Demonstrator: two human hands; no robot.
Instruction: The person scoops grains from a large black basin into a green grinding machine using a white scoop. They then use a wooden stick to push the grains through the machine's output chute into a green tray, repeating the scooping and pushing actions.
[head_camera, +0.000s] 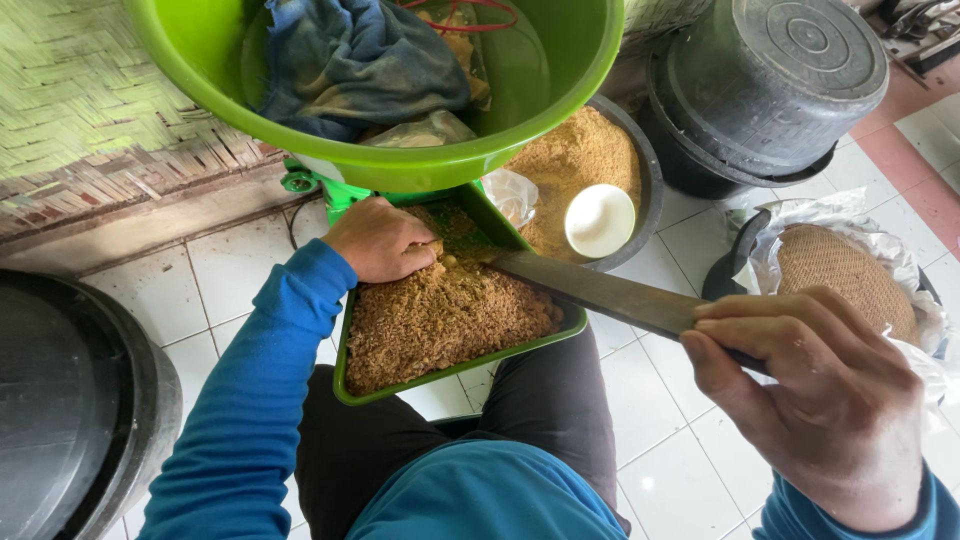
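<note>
Green tray (352, 385) of brown shreds (440, 315) under left hand (380, 240), fingers curled in; right hand (810, 400) gripping knife (590, 288).

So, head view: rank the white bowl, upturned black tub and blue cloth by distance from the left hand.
From the left hand:
1. Blue cloth, directly above in the green basin.
2. White bowl, to its right on the brown meal.
3. Upturned black tub, far upper right.

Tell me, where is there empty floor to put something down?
Bare white tiles lie between the person's dark trouser leg and the right hand. More show left of the green tray, beside the big black tub. Behind the tray it is crowded: the green basin, the black pan of brown crumbs, upturned black buckets.
</note>
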